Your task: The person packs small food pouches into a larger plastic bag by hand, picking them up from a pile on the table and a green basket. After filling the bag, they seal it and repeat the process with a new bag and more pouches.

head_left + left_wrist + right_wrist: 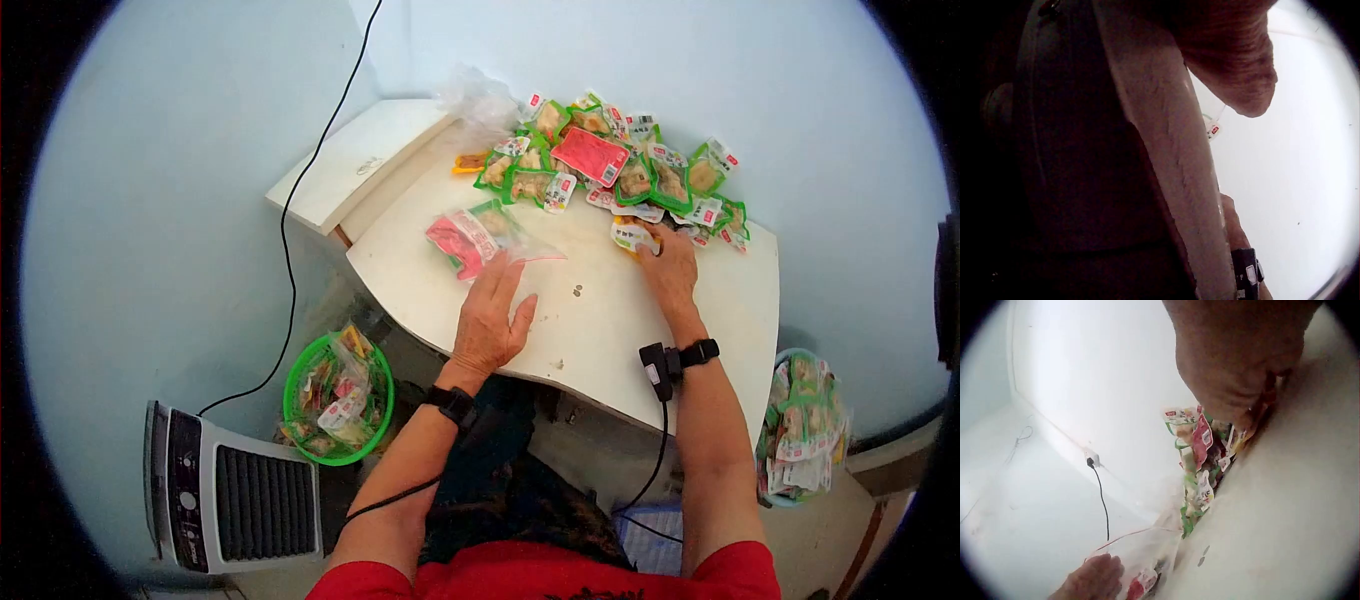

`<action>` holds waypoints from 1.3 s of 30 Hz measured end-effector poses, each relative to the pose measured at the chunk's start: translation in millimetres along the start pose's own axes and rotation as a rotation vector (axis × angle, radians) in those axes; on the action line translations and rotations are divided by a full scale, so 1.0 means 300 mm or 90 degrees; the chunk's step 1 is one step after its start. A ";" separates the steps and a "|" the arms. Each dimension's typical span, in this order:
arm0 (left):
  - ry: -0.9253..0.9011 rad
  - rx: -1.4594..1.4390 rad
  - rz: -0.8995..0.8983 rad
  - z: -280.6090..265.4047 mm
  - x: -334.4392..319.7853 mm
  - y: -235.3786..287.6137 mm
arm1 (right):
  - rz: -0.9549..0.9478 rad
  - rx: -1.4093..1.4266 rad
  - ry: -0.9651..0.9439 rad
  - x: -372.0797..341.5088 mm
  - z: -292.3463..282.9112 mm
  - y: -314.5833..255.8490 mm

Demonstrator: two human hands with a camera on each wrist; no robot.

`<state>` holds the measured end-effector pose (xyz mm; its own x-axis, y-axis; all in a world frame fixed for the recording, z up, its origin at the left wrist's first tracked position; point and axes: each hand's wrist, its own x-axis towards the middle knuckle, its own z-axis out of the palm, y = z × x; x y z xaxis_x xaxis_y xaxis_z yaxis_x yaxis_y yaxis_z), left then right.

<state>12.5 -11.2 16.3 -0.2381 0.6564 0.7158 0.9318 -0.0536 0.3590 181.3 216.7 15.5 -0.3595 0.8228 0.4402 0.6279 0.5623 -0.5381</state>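
Note:
A clear plastic bag point(527, 247) with a red-and-white packet point(458, 243) and a green-edged one inside lies on the white table point(450, 320). The left hand point(488, 318) rests its extended fingers on the bag's near edge, thumb apart. At the near side of a heap of food packets point(670, 180), the right hand point(672, 272) pinches a yellow-and-white packet point(630, 235). Its curled fingers also show in the right wrist view point(1238, 369), partly hiding that packet. The left wrist view shows part of the left hand point(1229, 62) above the table edge.
A crumpled clear bag point(478, 100) is behind the heap's left side. Below the table stand a green basket point(290, 390) of packets at left and a packet-filled container point(805, 430) at right. An air cooler point(265, 500) stands lower left, beside a black cable point(287, 240).

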 end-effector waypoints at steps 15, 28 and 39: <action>0.009 0.000 -0.014 0.003 -0.001 -0.002 | 0.172 0.222 0.094 0.055 0.046 0.102; 0.008 0.000 -0.026 0.009 -0.010 -0.016 | 0.214 0.394 0.029 0.074 -0.270 0.137; 0.031 -0.015 -0.004 -0.001 0.000 -0.002 | 0.067 -0.025 -0.164 0.040 -0.252 0.213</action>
<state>11.9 -11.4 16.4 -0.2573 0.6192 0.7419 0.9236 -0.0682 0.3772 269.4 256.1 40.8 -0.4513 0.8731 0.1841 0.6955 0.4735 -0.5405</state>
